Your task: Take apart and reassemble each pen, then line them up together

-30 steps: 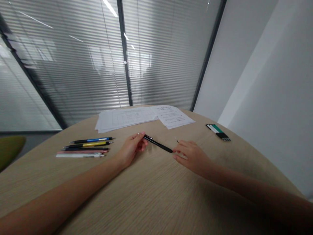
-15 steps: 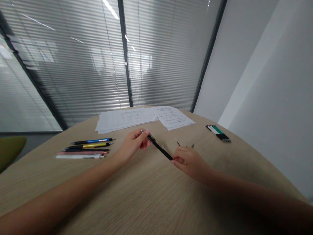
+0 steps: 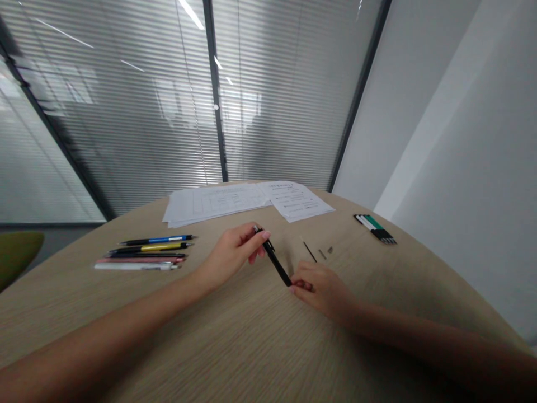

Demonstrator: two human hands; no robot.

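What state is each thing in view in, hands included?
Left hand: closed on the black pen's upper end.
Right hand: fingers pinching its lower end.
Black pen: tilted, held off flat.
Row of pens: lying side by side.
Thin dark rod: loose on the table.
Papers: flat, overlapping.
Green, white and black pack: lying flat; open or closed, cannot tell.
Blinds: lowered.

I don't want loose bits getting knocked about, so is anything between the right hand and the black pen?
Nothing visible: the right hand has its fingertips at the black pen's lower end. The thin dark rod and two small pieces lie beyond that hand.
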